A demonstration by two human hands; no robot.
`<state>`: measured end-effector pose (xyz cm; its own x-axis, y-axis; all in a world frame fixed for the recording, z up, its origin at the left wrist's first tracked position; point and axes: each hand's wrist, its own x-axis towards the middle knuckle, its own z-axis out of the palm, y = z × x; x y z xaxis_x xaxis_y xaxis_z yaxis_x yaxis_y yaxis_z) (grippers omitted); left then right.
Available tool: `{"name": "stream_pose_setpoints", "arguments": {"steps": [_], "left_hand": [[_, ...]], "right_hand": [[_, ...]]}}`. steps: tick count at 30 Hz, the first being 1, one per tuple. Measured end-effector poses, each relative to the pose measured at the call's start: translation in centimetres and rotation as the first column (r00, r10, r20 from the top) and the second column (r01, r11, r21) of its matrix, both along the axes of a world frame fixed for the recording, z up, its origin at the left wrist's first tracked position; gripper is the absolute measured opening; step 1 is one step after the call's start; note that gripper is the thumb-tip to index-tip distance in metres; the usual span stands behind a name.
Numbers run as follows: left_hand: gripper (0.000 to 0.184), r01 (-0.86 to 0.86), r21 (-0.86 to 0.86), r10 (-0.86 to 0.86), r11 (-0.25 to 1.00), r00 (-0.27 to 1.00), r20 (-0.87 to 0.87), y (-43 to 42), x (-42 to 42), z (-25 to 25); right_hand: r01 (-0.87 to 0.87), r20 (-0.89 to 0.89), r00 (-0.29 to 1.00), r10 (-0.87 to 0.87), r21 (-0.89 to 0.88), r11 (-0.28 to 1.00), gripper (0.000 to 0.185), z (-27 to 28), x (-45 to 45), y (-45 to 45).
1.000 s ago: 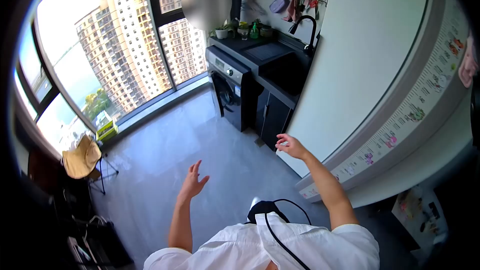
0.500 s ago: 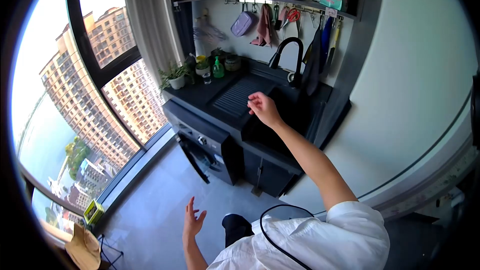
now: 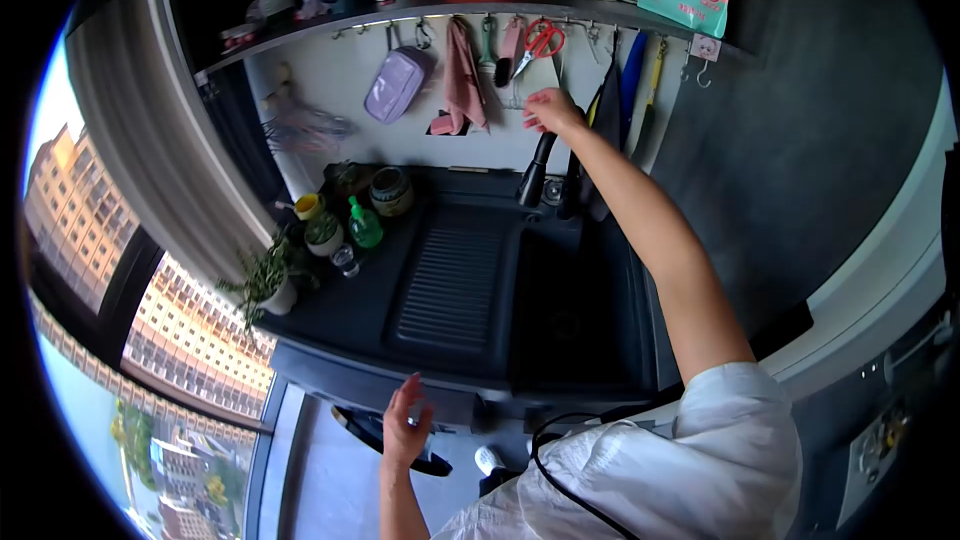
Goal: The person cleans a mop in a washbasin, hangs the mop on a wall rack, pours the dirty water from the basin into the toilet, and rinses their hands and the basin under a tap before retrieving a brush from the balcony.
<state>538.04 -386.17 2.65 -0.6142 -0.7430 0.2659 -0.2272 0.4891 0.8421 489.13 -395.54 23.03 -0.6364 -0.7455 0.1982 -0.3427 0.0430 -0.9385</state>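
Note:
My right hand (image 3: 554,112) reaches up in front of the black faucet (image 3: 535,175), hiding its upper curve. Its fingers are loosely bent with nothing visible in them. Just above hang the red-handled scissors (image 3: 540,41), apart from the hand as far as I can see. My left hand (image 3: 407,422) hovers low before the counter's front edge, slightly blurred, its fingers apart and holding nothing. Below the faucet lies the black sink basin (image 3: 575,325), with a ribbed drainboard (image 3: 445,285) on its left.
A purple pouch (image 3: 398,83), a pink cloth (image 3: 462,80) and brushes hang from the hook rail. Overhead, a shelf (image 3: 440,10) carries bottles and bags. Potted plants (image 3: 275,290) and a green pump bottle (image 3: 364,225) stand left. An open round appliance door (image 3: 360,430) juts out below.
I have come closer to the sink, and the view has turned toward it. My right hand has risen from over the drainboard to the faucet's top. My left hand has come up near the counter.

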Motion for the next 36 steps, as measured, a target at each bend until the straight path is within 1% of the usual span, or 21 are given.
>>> {"name": "stream_pose_setpoints", "arguments": {"steps": [2, 4, 5, 8, 11, 13, 15, 17, 18, 20, 21, 23, 24, 25, 27, 28, 29, 31, 33, 35, 36], "left_hand": [[0.049, 0.077, -0.087, -0.071, 0.993, 0.995, 0.076, -2.2, -1.9, 1.1], [0.049, 0.057, -0.082, -0.051, 0.995, 0.995, 0.084, -4.1, -2.7, 1.7], [0.05, 0.026, -0.077, -0.018, 0.997, 0.995, 0.101, -4.8, -2.7, 2.0], [0.052, -0.144, -0.006, 0.143, 0.99, 0.983, 0.117, -6.5, -1.4, 1.5], [0.055, -0.287, 0.053, 0.276, 0.956, 0.948, 0.159, -7.1, 0.4, 0.3], [0.056, -0.361, 0.075, 0.342, 0.93, 0.92, 0.189, -7.5, 1.2, -0.2], [0.057, -0.42, 0.094, 0.398, 0.903, 0.898, 0.19, -7.2, 1.5, -0.1], [0.057, -0.436, 0.099, 0.412, 0.894, 0.89, 0.196, -7.2, 1.1, 0.1], [0.057, -0.42, 0.092, 0.4, 0.903, 0.898, 0.182, -7.4, 0.8, 0.2], [0.057, -0.398, 0.079, 0.382, 0.914, 0.909, 0.163, -7.9, 0.0, 0.7], [0.054, -0.379, 0.067, 0.365, 0.923, 0.917, 0.162, -8.2, -0.6, 1.1], [0.052, -0.343, 0.062, 0.329, 0.937, 0.93, 0.166, -8.9, -1.7, 1.6], [0.048, -0.275, 0.029, 0.27, 0.961, 0.955, 0.121, -9.4, -2.3, 1.5], [0.045, -0.203, -0.002, 0.203, 0.979, 0.976, 0.082, -9.7, -2.8, 1.4], [0.036, -0.095, 0.072, 0.096, 0.993, 0.995, -0.004, -10.5, -4.9, 1.5], [0.036, -0.061, 0.087, 0.06, 0.994, 0.998, 0.015, -10.7, -6.0, 1.9], [0.032, 0.058, 0.047, -0.057, 0.997, 0.998, -0.021, -10.9, -7.2, 2.3], [0.028, 0.253, -0.002, -0.253, 0.967, 0.965, -0.066, -10.8, -9.5, 2.5], [0.021, 0.392, 0.055, -0.386, 0.918, 0.918, -0.087, -9.5, -11.5, 2.6], [0.013, 0.462, -0.006, -0.459, 0.887, 0.88, -0.123, -7.1, -13.1, 2.5], [0.009, 0.46, 0.007, -0.454, 0.888, 0.879, -0.146, -5.8, -13.7, 2.0]], "right_hand": [[0.022, 0.031, 0.999, -0.023, 0.036, 0.999, 0.019, 0.8, -2.4, -2.2], [0.09, 0.109, 0.989, -0.096, 0.06, 0.994, 0.019, 2.3, -4.4, -5.1], [0.078, 0.098, 0.992, -0.083, 0.052, 0.996, 0.019, 2.5, -6.1, -7.3], [0.218, -0.041, 0.974, -0.222, -0.086, 0.972, 0.023, 2.9, -10.0, -12.9], [0.284, -0.079, 0.954, -0.288, -0.059, 0.957, 0.032, 2.8, -14.2, -17.4], [0.334, -0.045, 0.941, -0.336, -0.041, 0.942, 0.031, 2.9, -14.9, -18.7], [0.377, -0.13, 0.92, -0.371, 0.025, 0.926, 0.027, 3.5, -14.4, -18.4], [0.407, -0.316, 0.854, -0.414, -0.092, 0.909, 0.025, 1.0, -20.5, -22.4], [0.407, -0.316, 0.854, -0.413, -0.088, 0.909, 0.025, 1.9, -18.5, -21.0], [0.228, -0.218, 0.924, -0.315, -0.347, 0.91, 0.022, 6.3, -11.2, -15.8], [0.236, -0.218, 0.921, -0.324, -0.35, 0.906, 0.022, 7.4, -10.4, -14.9], [0.166, -0.128, 0.972, -0.199, -0.231, 0.959, 0.018, 8.2, -9.3, -12.9], [0.162, -0.075, 0.979, -0.192, -0.299, 0.94, 0.018, 7.7, -8.5, -12.0], [0.085, 0.006, 0.996, -0.088, -0.335, 0.938, 0.02, 6.8, -7.3, -10.7], [0.028, 0.121, 0.993, 0.01, -0.307, 0.951, 0.019, 5.2, -3.1, -6.6], [-0.026, 0.131, 0.989, 0.069, -0.303, 0.953, 0.02, 3.7, -1.3, -4.3], [-0.069, 0.146, 0.982, 0.118, -0.302, 0.951, 0.021, 1.8, 0.8, -1.6], [-0.068, 0.208, 0.971, 0.118, -0.233, 0.97, 0.02, -0.8, 7.5, 5.0], [-0.083, 0.189, 0.976, 0.112, -0.155, 0.984, 0.015, -5.3, 12.1, 10.6], [-0.122, 0.198, 0.974, 0.112, 0.038, 0.992, 0.016, -10.4, 15.8, 16.7], [-0.063, 0.207, 0.977, 0.046, 0.079, 0.995, 0.019, -12.5, 17.6, 19.8]]}}
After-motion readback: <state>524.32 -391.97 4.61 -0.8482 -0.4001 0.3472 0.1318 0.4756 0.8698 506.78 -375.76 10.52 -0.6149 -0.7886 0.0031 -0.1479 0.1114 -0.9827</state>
